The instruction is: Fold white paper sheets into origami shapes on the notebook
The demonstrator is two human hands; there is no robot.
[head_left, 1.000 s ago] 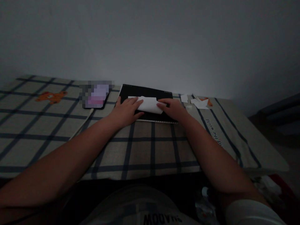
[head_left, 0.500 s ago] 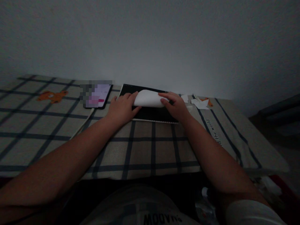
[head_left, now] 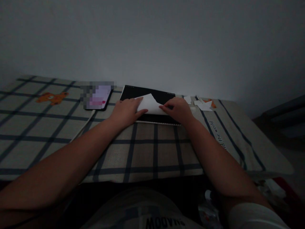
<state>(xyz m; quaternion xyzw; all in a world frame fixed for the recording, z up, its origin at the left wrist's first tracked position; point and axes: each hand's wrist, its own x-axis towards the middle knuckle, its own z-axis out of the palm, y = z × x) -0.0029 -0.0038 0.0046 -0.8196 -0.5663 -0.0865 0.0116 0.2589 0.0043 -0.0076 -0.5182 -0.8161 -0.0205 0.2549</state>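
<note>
A sheet of white paper (head_left: 149, 105), folded over with a pointed top, lies on a dark notebook or pad (head_left: 135, 91) with perforated edges. My left hand (head_left: 126, 109) is on the paper's left end, its thumb along the near side and its fingers on top, holding it. At the right end, my right hand (head_left: 177, 109) pinches the paper's edge between thumb and fingertips. Part of the paper's right end is hidden behind that hand.
A phone (head_left: 101, 97) with a white cable (head_left: 83, 128) lies to the left on the checked tablecloth (head_left: 143, 152). Cut white paper scraps (head_left: 205, 105) are at the right. The wall (head_left: 152, 47) stands right behind the table. A clear bottle (head_left: 209, 210) is below the table's front edge.
The paper's rounded, curled top has become a flatter shape with a pointed corner. My right hand has moved slightly down and closed into a pinch on the paper's edge.
</note>
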